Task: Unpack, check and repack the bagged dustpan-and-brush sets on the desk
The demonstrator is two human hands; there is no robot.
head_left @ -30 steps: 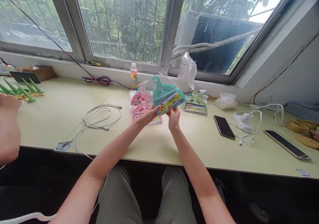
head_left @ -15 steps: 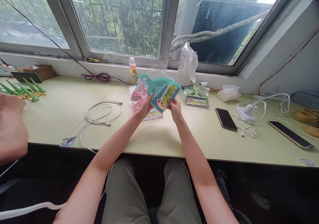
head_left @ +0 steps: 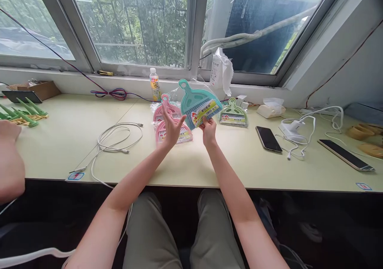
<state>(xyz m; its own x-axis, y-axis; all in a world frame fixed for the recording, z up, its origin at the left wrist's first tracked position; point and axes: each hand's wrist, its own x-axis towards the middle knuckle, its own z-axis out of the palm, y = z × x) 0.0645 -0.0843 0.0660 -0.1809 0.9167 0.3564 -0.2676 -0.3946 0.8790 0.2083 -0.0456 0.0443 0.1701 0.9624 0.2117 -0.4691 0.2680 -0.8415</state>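
My right hand (head_left: 208,131) grips the lower edge of a teal dustpan and brush set (head_left: 196,99) and holds it up above the table. A label with a yellow band and small print crosses its bristles. Just left of it, my left hand (head_left: 172,129) is open, fingers stretched upward and thumb apart, holding nothing. Behind that hand, two pink dustpan sets (head_left: 175,135) in clear wrap lie on the table, partly covered. A green dustpan set (head_left: 233,115) in wrap lies to the right of the teal one.
A drink bottle (head_left: 154,85) and a white plastic packet (head_left: 221,71) stand by the window. A coiled cable (head_left: 101,141) lies left; a phone (head_left: 268,139), a charger (head_left: 290,131) and a tissue pack (head_left: 271,108) lie right. Another person's hand (head_left: 10,161) rests at the far left.
My left hand has let go of the teal dustpan set and opened beside it. The set has turned more upright in my right hand. The view has shifted slightly.
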